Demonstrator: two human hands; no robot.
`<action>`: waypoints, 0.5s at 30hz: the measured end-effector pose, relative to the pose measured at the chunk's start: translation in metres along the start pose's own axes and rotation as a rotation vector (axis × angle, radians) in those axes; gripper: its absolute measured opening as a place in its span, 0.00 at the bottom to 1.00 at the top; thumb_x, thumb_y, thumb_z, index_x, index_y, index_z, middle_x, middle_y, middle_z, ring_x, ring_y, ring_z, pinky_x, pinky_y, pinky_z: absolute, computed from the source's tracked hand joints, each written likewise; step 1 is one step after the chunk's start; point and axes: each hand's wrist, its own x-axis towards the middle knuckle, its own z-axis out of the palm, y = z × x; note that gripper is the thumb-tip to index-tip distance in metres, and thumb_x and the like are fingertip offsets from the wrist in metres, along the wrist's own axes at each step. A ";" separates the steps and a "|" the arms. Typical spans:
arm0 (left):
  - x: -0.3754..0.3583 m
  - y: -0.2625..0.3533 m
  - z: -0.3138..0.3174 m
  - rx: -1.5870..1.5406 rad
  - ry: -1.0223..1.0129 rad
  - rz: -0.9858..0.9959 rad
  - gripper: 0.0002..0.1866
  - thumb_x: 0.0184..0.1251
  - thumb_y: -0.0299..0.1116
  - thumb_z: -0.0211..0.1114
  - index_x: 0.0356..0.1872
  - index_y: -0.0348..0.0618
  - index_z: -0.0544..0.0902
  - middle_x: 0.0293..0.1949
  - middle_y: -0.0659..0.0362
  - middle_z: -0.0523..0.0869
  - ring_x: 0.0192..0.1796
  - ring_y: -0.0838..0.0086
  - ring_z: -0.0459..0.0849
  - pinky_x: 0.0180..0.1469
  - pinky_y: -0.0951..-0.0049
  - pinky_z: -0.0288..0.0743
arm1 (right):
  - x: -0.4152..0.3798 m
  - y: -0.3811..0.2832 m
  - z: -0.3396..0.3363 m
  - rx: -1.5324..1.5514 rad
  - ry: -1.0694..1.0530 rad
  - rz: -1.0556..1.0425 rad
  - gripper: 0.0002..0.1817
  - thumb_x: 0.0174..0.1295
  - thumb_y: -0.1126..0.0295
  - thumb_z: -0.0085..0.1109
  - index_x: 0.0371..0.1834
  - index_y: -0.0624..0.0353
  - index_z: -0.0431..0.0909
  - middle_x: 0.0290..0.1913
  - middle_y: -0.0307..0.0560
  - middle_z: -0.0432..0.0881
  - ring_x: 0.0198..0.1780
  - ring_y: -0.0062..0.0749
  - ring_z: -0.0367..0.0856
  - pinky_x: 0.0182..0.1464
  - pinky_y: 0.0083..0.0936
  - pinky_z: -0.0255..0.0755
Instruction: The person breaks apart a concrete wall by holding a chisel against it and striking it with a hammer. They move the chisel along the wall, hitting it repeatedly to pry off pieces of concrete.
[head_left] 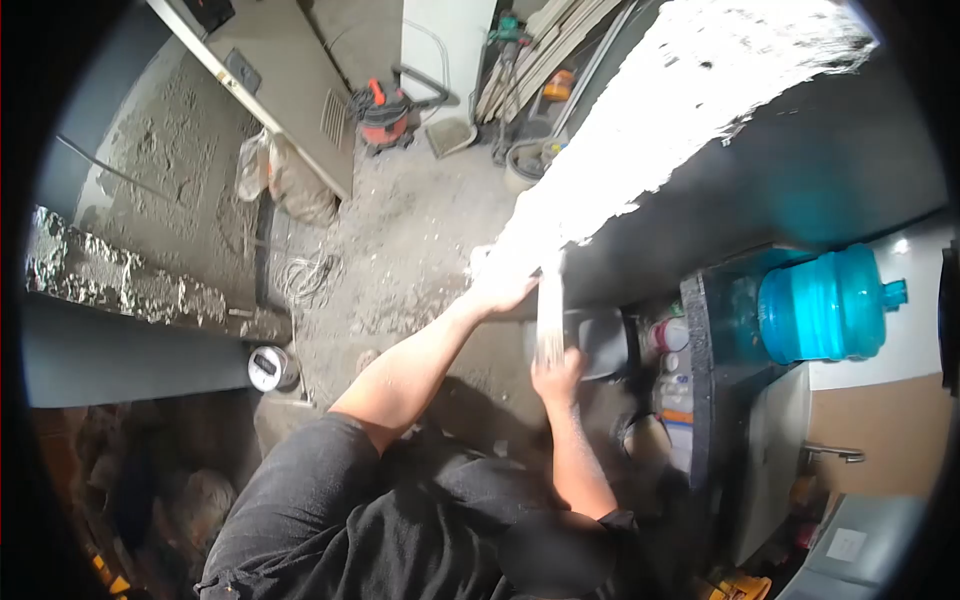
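Observation:
My right hand (557, 378) is closed around the lower end of a pale, flat plastering blade (550, 318), which points up toward the wall. Its upper end meets the lower part of a bright white plaster coat (640, 120) on the dark wall (680, 230). Just left of the blade, my left hand (503, 294) reaches to the bottom of the white area. Glare washes out its fingers, so whether it grips anything cannot be made out. The plaster coat has ragged edges and runs up to the right.
A blue water jug (825, 305) lies on the right-hand counter, above shelves of jars (672, 360). A red vacuum cleaner (383, 125), dustpan (451, 137) and bucket (525, 165) stand ahead. On the left are bags (290, 180), coiled wire (308, 277) and a white pail (272, 369).

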 end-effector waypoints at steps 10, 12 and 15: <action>-0.001 -0.010 -0.010 -0.314 -0.190 -0.483 0.15 0.57 0.38 0.64 0.25 0.34 0.83 0.20 0.53 0.83 0.24 0.70 0.81 0.30 0.67 0.75 | 0.002 -0.027 -0.005 -0.024 0.095 0.207 0.12 0.58 0.64 0.65 0.31 0.63 0.77 0.25 0.62 0.80 0.30 0.60 0.81 0.28 0.44 0.71; 0.001 0.017 -0.027 -0.366 -0.202 -0.562 0.16 0.58 0.37 0.65 0.18 0.36 0.79 0.13 0.60 0.76 0.15 0.76 0.73 0.19 0.70 0.67 | -0.004 -0.022 -0.005 0.150 0.054 0.425 0.19 0.57 0.60 0.67 0.24 0.67 0.76 0.22 0.63 0.79 0.28 0.60 0.81 0.30 0.45 0.72; -0.015 0.046 -0.048 -0.621 -0.156 -0.686 0.14 0.60 0.35 0.64 0.18 0.41 0.76 0.14 0.63 0.75 0.13 0.79 0.68 0.16 0.72 0.59 | -0.045 -0.006 -0.021 0.234 0.054 0.397 0.15 0.59 0.63 0.64 0.25 0.66 0.78 0.24 0.61 0.81 0.29 0.60 0.82 0.31 0.47 0.72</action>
